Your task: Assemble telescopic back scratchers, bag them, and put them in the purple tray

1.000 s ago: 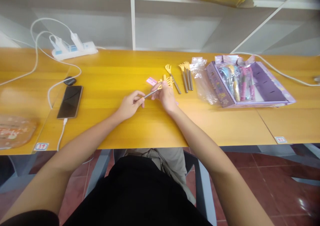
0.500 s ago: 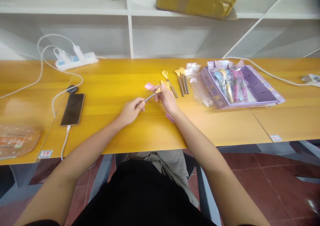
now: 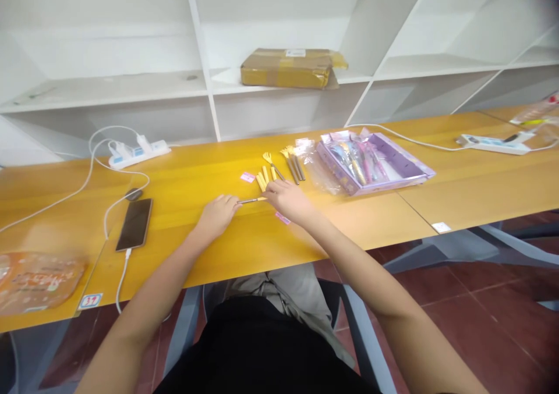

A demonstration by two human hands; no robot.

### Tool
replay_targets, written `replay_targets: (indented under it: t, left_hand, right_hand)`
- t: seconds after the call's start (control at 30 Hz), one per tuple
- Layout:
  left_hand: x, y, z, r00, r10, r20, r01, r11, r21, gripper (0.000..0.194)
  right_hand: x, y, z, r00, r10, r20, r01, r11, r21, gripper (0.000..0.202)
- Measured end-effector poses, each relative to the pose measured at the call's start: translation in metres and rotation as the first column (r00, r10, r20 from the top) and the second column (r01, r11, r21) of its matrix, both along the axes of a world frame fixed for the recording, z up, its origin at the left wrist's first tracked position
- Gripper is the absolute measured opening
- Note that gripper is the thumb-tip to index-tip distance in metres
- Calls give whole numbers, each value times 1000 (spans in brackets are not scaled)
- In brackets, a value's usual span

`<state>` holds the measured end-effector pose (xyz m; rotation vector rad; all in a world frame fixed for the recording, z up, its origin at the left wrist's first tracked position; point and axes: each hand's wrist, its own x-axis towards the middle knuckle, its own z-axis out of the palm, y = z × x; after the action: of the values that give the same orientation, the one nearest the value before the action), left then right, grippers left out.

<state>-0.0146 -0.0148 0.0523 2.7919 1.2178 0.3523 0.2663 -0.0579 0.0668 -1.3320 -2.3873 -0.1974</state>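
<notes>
My left hand (image 3: 217,215) is closed around one end of a slim metal back scratcher rod (image 3: 248,201). My right hand (image 3: 289,201) is closed over its yellow end, which the fingers mostly hide. The rod lies nearly level between the two hands, just above the table. Beyond my right hand lie several short yellow handles (image 3: 262,178) and a loose back scratcher (image 3: 273,165) with a claw head. More back scratchers (image 3: 294,166) lie side by side to their right. One pink card (image 3: 247,177) is behind the rod, another pink card (image 3: 282,218) beneath my right wrist.
Clear plastic sleeves (image 3: 321,171) lie against a purple box (image 3: 404,160) with wrapped back scratchers. To the left are a charging phone (image 3: 134,224), a power strip (image 3: 140,154) and an orange packet (image 3: 41,283). A taped carton (image 3: 283,71) sits on the shelf.
The view has tipped upward, showing more shelf. My right hand has turned palm down over the yellow end, hiding the claw head seen before. The rod now lies flatter.
</notes>
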Motion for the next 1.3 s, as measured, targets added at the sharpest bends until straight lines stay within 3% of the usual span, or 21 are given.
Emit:
replay_targets:
  t: [0.13, 0.23, 0.33, 0.43, 0.57, 0.63, 0.73, 0.87, 1.13, 1.3]
  left_hand:
    - [10, -18, 10, 995, 21, -101, -17, 999, 47, 36]
    - [13, -27, 17, 992, 31, -126, -23, 998, 65, 34]
    - [0, -27, 23, 994, 42, -101, -31, 994, 108, 35]
    - [-37, -21, 33, 991, 72, -111, -53, 985, 167, 38]
    - [-114, -12, 49, 969, 180, -168, -139, 962, 234, 38]
    - [-146, -12, 50, 962, 178, -207, -128, 964, 232, 39]
    - [-171, -18, 41, 957, 114, -267, -60, 978, 200, 42]
    - [-170, -27, 25, 962, 36, -272, 9, 987, 162, 47]
    - [-164, -32, 15, 986, -40, -162, 67, 984, 162, 48]
    - [-165, -33, 8, 994, -15, -109, 32, 988, 154, 48]
  right_hand:
    - [-1, -30, 0, 975, -87, 204, 79, 996, 46, 13]
    - [4, -44, 0, 975, -104, 194, 93, 994, 66, 22]
    - [22, -53, -2, 979, -131, 154, 112, 986, 123, 18]
    - [69, -68, -6, 983, -158, 99, 136, 970, 201, 28]
    - [173, -103, -19, 975, -219, -25, 216, 924, 315, 38]
    - [219, -125, -27, 964, -260, -56, 262, 887, 380, 35]
    - [252, -150, -38, 966, -259, -16, 253, 923, 290, 31]
    - [249, -167, -50, 956, -295, 9, 290, 945, 151, 32]
    - [235, -184, -61, 876, -482, 16, 482, 876, 12, 40]
    - [230, -188, -69, 837, -537, -105, 539, 842, -4, 32]
